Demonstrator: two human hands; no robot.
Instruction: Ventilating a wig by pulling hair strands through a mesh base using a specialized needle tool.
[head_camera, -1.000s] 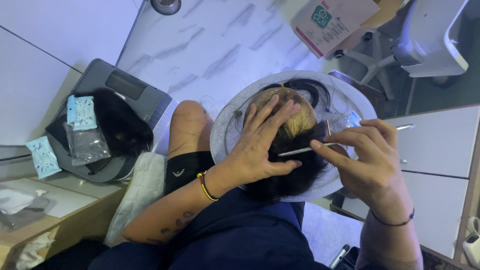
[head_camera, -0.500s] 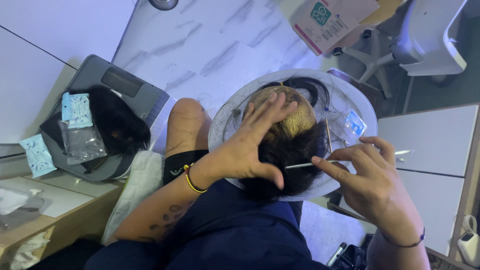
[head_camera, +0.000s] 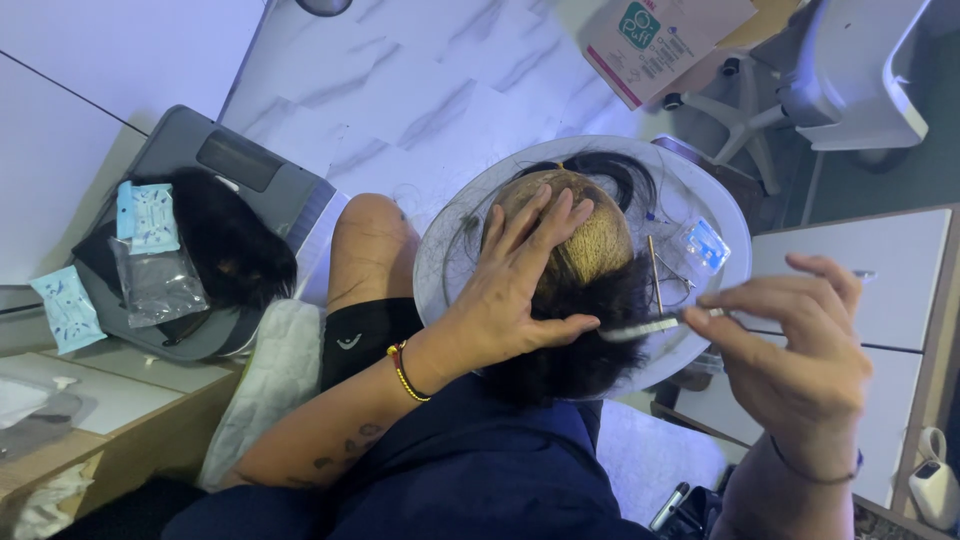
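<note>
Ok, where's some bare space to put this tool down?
The round tray is bare along its left rim, beside the left hand. Its right side is crowded: clear packet, needle, right hand holding the tool. The wooden ledge lower left has bare room.

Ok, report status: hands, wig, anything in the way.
Left hand spread flat on wig cap. Right hand pinching thin tool at the dark hair. Nothing blocking.
</note>
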